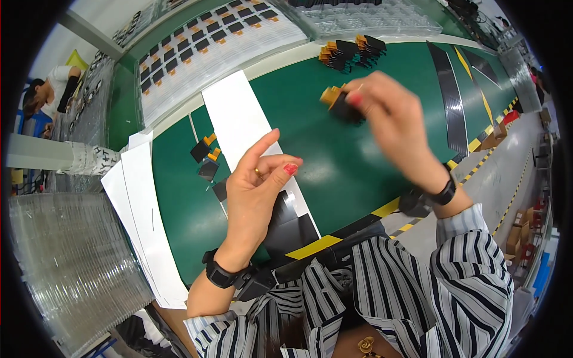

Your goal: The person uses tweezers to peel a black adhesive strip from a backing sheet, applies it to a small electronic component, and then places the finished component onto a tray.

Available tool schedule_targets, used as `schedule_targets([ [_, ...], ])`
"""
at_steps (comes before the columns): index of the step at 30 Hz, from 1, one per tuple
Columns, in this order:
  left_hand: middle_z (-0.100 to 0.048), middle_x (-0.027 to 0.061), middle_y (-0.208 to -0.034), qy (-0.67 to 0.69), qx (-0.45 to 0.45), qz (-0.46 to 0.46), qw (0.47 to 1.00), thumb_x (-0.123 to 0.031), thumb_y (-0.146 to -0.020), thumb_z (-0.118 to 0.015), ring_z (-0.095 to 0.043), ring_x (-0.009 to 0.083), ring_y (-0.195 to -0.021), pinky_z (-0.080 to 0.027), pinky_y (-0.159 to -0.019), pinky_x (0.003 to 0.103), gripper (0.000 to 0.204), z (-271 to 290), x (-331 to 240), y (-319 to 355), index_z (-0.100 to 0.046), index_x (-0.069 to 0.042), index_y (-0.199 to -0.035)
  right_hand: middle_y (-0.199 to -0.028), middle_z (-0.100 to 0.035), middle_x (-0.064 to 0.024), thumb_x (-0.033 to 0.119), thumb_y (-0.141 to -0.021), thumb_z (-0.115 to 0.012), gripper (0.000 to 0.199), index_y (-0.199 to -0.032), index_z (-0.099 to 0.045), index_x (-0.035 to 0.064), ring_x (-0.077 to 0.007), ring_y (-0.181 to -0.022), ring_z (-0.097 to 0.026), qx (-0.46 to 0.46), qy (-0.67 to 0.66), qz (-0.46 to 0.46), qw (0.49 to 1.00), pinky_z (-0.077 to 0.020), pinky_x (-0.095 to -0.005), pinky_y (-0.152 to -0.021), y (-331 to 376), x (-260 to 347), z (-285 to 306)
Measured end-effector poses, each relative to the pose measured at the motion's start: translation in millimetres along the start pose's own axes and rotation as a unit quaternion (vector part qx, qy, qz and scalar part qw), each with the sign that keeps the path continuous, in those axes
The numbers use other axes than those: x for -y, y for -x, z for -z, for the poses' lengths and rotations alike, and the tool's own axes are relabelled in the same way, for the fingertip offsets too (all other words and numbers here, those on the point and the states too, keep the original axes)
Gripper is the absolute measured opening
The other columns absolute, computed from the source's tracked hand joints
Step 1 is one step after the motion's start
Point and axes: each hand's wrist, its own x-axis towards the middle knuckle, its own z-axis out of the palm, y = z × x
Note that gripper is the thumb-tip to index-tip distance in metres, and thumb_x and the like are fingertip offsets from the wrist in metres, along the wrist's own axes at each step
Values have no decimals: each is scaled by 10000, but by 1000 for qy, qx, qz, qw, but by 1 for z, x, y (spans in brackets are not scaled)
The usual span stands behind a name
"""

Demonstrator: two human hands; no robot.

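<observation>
My right hand [394, 119] is raised over the green mat, pinching a small black square part with an orange tab [345, 109]; it is slightly blurred. My left hand [253, 188] hangs above a white strip [236, 104], index finger stretched out and nothing visible in its fingers. Below it, at the mat's near edge, lies a dark glossy sheet [292, 235]. Left of the strip rest two loose parts, a black one with an orange tab [201, 150] and a greyer one [208, 169]. Two piles of similar parts, one pile [341, 55] and another pile [371, 48], sit at the far side.
A white tray [179, 89] with rows of black squares stands at the back left, clear plastic trays [364, 24] behind. White sheets [143, 209] and stacked clear trays [71, 250] lie left. Black strips [450, 101] lie right; striped tape [313, 246] marks the near edge. A person [57, 89] sits far left.
</observation>
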Motion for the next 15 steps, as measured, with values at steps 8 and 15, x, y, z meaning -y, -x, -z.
schedule_targets([
  [8, -590, 49, -828, -21, 14, -17, 1000, -29, -826, -532, -558, 104, -789, -436, -738, 227, 256, 4, 2, -3, -518, 1, -1079, -796, -555, -73, 48, -831, -502, 111, -826, -567, -41, -128, -652, -509, -18, 106, -100, 989, -391, -208, -610, 6, -33, 27],
  [15, -587, 88, -839, -518, 96, -133, 840, -45, -730, -596, -550, 209, -719, -449, -676, 290, 155, 18, -32, 25, -587, 18, -872, -851, -555, -140, 88, -872, -463, 174, -877, -536, -70, -170, -648, -567, 61, -405, -114, 905, -471, -229, -578, 33, 15, 26],
])
